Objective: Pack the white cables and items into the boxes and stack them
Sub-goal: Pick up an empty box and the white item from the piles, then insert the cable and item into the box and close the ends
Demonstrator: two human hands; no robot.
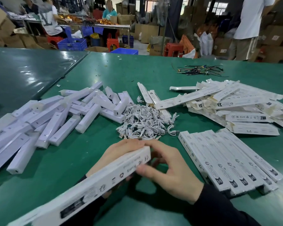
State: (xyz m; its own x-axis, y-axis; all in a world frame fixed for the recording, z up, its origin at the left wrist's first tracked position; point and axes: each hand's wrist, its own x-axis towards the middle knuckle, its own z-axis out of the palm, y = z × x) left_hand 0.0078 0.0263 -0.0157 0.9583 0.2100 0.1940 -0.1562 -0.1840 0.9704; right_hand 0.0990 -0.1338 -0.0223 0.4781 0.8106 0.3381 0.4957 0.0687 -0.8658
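Boxes everywhere on this green bench (pixel 91 162), and one long white box (pixel 95 186) is up in both hands right at the near edge, slanting from the near left corner toward the middle. Left hand (pixel 118 154) sits behind it, fingers laid along its far side and curled over the top end. Right hand (pixel 168 170) is at that same end, thumb pressed on the printed face, fingers bent and spread behind the end flap; whether they pinch the flap I cannot tell. Dark sleeves on both wrists.

Just beyond the hands, mid-bench, lies the heap of white cables (pixel 144 123), small coiled loops all tangled together. Touching its left side, a loose pile of white items (pixel 52 118), long bars crossing one another, runs out to the left edge. On the right, near the hands, a neat row of packed boxes (pixel 227 162) lies side by side, printed faces up. Behind that row, a sprawling heap of flat unfilled boxes (pixel 232 105) reaches toward the right edge. Far side of the bench: a small bundle of dark cable ties (pixel 199 70).
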